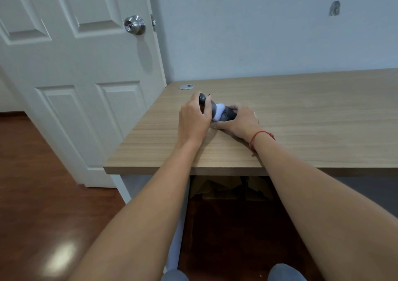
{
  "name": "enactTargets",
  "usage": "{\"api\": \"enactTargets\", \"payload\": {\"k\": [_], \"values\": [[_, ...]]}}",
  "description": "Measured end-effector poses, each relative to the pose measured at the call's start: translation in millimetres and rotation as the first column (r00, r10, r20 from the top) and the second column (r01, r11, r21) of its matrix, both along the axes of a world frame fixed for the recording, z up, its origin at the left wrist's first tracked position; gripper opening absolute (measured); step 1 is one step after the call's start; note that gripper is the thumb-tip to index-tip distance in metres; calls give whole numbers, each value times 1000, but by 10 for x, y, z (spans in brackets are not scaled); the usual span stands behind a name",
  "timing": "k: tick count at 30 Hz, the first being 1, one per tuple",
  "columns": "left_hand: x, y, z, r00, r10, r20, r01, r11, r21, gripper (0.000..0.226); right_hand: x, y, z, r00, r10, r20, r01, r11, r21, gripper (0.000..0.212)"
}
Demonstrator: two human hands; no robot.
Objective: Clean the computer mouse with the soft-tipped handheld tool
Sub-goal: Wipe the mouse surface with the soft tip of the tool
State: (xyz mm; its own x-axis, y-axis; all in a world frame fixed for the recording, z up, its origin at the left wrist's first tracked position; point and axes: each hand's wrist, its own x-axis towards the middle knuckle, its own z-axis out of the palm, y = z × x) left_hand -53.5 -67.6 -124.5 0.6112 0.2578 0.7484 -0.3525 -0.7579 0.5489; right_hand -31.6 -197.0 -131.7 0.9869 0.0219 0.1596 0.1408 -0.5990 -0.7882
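The left hand grips the dark cleaning tool, its white soft tip pressed against the computer mouse. The right hand clasps the mouse on the counter. Cleaning looks underway; how much remains cannot be told.

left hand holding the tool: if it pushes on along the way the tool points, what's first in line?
The computer mouse: the tool's white tip already looks against it, with the right hand cupped around it. Contact depth is unclear.

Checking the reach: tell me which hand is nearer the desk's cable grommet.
Left. The left hand grips the tool just below the cable grommet; the right hand sits further right, on the mouse.
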Motion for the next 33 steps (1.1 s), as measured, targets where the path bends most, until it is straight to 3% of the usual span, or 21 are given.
{"api": "enactTargets", "payload": {"k": [4, 8, 10, 14, 18, 20, 23, 28, 33], "values": [[53, 102, 9, 1000, 25, 5, -24, 990, -142, 18, -15, 3, 17, 1000, 17, -17, -16, 1000, 12, 85], [-30, 12, 27, 987, -159, 22, 160, 986, -52, 20, 7, -8, 7, 998, 58, 28, -59, 998, 33, 81], [31, 55, -3, 997, -79, 4, 79, 996, -39, 12, -10, -16, 19, 997, 67, 30, -68, 997, 24, 70], [111, 157, -19, 985, 113, -127, -125, 988, -93, 21, -25, -29, 31, 997, 67, 50, -68, 997, 27, 55], [70, 109, 20, 999, -10, 34, 19, 969, -245, 18, -21, -31, 40, 997, 63, 46, -64, 998, 18, 53], [83, 118, 6, 1000, -22, 1, 22, 984, -179, 18, -38, -23, 51, 997, 67, 35, -67, 998, 21, 53], [90, 124, -25, 988, 100, -121, -110, 991, -76, 21, -60, -24, 59, 998, 56, 26, -57, 997, 42, 56], [78, 132, 6, 1000, -9, -10, 6, 973, -233, 18, -51, -32, 38, 999, 4, 53, -10, 993, 119, 58], [75, 127, -9, 997, 38, -59, -49, 981, -188, 21, -30, -23, 45, 999, 14, 46, -19, 994, 104, 53]]}}
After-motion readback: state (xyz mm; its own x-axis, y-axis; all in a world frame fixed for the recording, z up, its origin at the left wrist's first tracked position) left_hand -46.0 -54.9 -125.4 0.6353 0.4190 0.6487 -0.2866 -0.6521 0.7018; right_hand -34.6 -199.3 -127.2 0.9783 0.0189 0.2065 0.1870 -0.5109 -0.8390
